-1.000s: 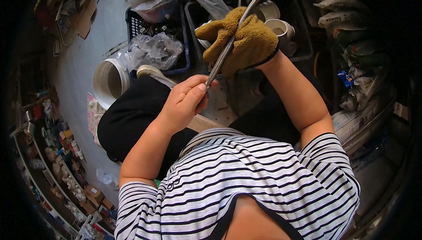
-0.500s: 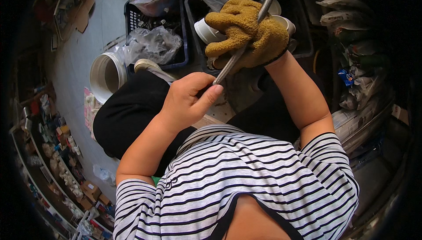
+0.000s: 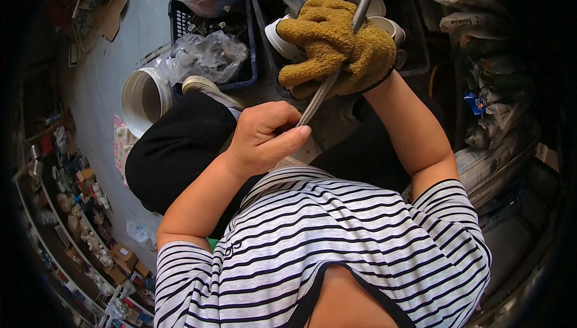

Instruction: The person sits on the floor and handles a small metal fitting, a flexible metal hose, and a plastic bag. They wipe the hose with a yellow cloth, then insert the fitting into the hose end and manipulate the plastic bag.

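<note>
A grey braided flexible hose (image 3: 322, 95) runs slantwise between my two hands. My bare left hand (image 3: 263, 134) pinches its lower end between thumb and fingers. My right hand (image 3: 339, 48) wears a thick mustard-brown fuzzy glove and is closed around the hose farther up. Part of the hose is hidden by the glove. Beyond the glove the hose bends over in a hook-like curve at the top of the view. White cup-like plastic pieces (image 3: 387, 27) lie in a dark crate (image 3: 259, 12) just under and behind the gloved hand.
Left of the dark crate stands a black basket (image 3: 180, 21) with clear plastic bags (image 3: 210, 57). A white bucket (image 3: 137, 103) lies tipped beside my knee. Shelving with small goods (image 3: 78, 226) lines the far left; wrapped bundles (image 3: 487, 130) are stacked at the right.
My left hand has shifted slightly right and down along with the hose's lower end. The gloved right hand stays in nearly the same place, with its fingers slightly shifted.
</note>
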A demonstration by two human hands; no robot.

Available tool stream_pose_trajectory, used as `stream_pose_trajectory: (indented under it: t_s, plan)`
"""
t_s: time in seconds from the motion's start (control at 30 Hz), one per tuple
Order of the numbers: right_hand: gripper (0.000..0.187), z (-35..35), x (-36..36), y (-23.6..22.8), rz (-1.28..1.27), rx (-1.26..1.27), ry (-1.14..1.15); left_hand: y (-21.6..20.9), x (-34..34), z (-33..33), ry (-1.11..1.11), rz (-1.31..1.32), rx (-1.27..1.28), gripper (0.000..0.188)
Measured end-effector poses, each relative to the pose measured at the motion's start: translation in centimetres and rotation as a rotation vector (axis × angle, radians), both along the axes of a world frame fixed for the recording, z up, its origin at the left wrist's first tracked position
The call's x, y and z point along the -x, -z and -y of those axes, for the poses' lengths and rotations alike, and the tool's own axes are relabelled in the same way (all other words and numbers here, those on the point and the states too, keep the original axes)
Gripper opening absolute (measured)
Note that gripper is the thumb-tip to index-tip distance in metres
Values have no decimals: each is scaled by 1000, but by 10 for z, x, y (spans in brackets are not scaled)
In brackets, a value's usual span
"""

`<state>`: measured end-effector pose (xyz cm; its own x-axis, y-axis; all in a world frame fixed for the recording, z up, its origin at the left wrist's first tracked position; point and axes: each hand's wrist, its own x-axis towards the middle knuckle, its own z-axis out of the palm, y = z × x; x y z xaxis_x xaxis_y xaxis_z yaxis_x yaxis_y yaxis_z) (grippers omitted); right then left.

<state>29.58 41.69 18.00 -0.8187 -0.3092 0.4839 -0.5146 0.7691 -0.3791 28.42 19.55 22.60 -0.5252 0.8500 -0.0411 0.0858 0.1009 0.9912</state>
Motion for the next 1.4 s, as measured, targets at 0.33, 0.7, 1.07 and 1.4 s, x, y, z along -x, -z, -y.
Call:
stream_pose_trajectory:
  t_s: [0.33,0.7,1.07,1.4]
  plan:
    - [39,5,-2,0,-18,-77,56,6,-8,7,-97,605,78,12]
    - [23,11,-2,-5,130,-257,166,11,-11,9,-42,1383,-81,40]
    - [17,17,5,2,60,-142,211,21,-10,10,33,1418,-115,37]
    - [16,17,1,-8,75,-269,167,25,-7,9,121,1399,-122,33]
